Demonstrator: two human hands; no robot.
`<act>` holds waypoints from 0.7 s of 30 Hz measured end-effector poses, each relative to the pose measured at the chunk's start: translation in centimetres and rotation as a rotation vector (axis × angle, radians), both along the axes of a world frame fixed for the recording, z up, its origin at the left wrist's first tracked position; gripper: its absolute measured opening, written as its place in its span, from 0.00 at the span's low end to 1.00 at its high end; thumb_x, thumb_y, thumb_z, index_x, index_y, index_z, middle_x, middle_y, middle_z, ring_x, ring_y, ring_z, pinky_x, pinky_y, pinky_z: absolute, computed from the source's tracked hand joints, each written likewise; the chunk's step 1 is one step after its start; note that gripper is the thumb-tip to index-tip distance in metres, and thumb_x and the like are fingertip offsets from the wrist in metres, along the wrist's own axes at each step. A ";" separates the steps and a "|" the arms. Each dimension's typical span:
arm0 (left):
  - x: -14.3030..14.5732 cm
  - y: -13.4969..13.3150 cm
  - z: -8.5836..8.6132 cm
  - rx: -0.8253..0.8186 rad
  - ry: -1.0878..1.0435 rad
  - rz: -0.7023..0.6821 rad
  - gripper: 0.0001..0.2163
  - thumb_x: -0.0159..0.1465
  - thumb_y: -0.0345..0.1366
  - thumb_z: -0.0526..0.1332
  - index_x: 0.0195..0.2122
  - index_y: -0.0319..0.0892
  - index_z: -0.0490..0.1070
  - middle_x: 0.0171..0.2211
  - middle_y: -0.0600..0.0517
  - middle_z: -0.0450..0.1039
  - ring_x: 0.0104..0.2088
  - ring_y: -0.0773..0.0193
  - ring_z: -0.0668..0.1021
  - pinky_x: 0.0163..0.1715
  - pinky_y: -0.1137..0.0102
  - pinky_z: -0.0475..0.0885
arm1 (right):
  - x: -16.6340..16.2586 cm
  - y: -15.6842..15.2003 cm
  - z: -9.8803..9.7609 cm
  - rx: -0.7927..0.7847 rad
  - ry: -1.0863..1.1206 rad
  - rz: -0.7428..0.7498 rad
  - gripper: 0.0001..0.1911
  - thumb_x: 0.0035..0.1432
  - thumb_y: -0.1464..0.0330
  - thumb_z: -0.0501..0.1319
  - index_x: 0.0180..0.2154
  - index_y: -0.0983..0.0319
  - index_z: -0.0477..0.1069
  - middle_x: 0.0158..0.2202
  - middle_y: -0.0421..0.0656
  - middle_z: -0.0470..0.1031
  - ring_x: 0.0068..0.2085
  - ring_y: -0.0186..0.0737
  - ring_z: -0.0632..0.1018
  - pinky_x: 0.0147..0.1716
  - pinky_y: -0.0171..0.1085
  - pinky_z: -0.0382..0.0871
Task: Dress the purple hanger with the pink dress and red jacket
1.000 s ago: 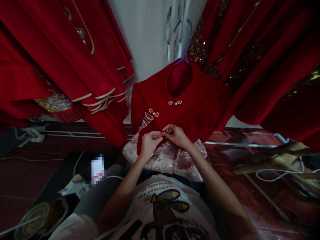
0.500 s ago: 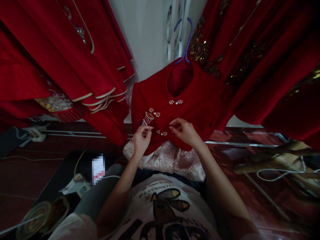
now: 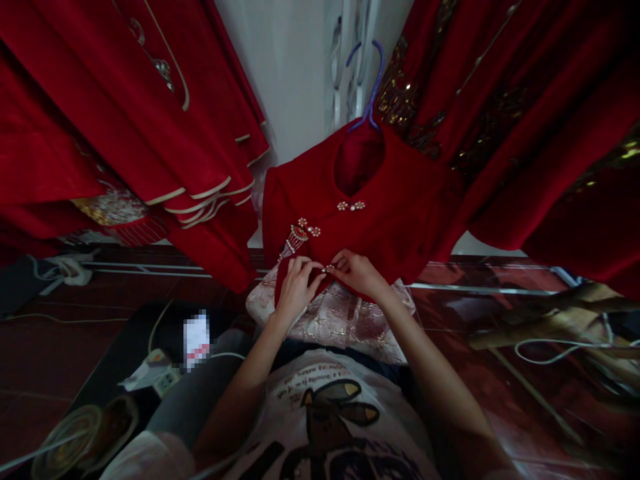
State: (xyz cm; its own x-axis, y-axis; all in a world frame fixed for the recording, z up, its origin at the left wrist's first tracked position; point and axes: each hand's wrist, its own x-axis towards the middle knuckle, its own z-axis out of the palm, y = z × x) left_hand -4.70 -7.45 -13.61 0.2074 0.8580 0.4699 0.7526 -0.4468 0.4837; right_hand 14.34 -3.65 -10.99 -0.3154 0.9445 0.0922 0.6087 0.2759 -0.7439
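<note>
the red velvet top (image 3: 400, 207) hung on a purple hanger (image 3: 371, 87) between other red garments (image 3: 125, 120). at its lower front the left hand (image 3: 295, 288) and right hand (image 3: 359, 275) met, the fingers of both pinched on a small pearl clasp (image 3: 327, 268). a tasselled brooch (image 3: 299, 235) sat just above the left hand, with pale brocade fabric (image 3: 345, 320) below.

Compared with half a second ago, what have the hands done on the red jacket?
Both hands closed in again on the lowest pearl clasp: the left hand moved right, the right hand moved left, and they now pinch it. The red jacket stayed on its blue hanger; the upper clasps and tassel are unchanged.
</note>
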 end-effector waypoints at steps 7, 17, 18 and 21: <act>0.4 0.2 -0.7 0.042 -0.125 -0.032 0.05 0.66 0.36 0.60 0.41 0.43 0.71 0.40 0.49 0.73 0.44 0.59 0.73 0.47 0.63 0.68 | -0.4 0.3 -0.3 -0.027 0.130 0.027 0.07 0.50 0.71 0.68 0.32 0.63 0.70 0.28 0.41 0.76 0.30 0.33 0.76 0.31 0.32 0.70; 0.8 0.0 -0.2 0.004 -0.266 -0.018 0.03 0.65 0.35 0.61 0.36 0.43 0.73 0.34 0.52 0.76 0.38 0.62 0.76 0.43 0.67 0.70 | -0.1 0.2 0.3 -0.074 0.215 0.076 0.07 0.49 0.70 0.68 0.31 0.63 0.71 0.28 0.41 0.77 0.30 0.33 0.77 0.32 0.32 0.71; 0.7 0.2 0.2 0.007 -0.268 -0.024 0.04 0.66 0.36 0.61 0.36 0.43 0.73 0.34 0.51 0.76 0.38 0.62 0.76 0.43 0.67 0.70 | 0.1 0.2 0.4 -0.085 0.215 0.084 0.08 0.49 0.70 0.68 0.31 0.63 0.71 0.28 0.41 0.77 0.30 0.33 0.77 0.32 0.33 0.71; 0.1 1.3 2.0 0.094 -0.269 0.007 0.07 0.67 0.38 0.59 0.42 0.43 0.73 0.38 0.50 0.73 0.40 0.63 0.75 0.45 0.68 0.71 | 1.3 0.2 1.1 -0.153 0.212 0.147 0.09 0.49 0.67 0.69 0.31 0.62 0.71 0.28 0.41 0.77 0.31 0.34 0.77 0.32 0.33 0.71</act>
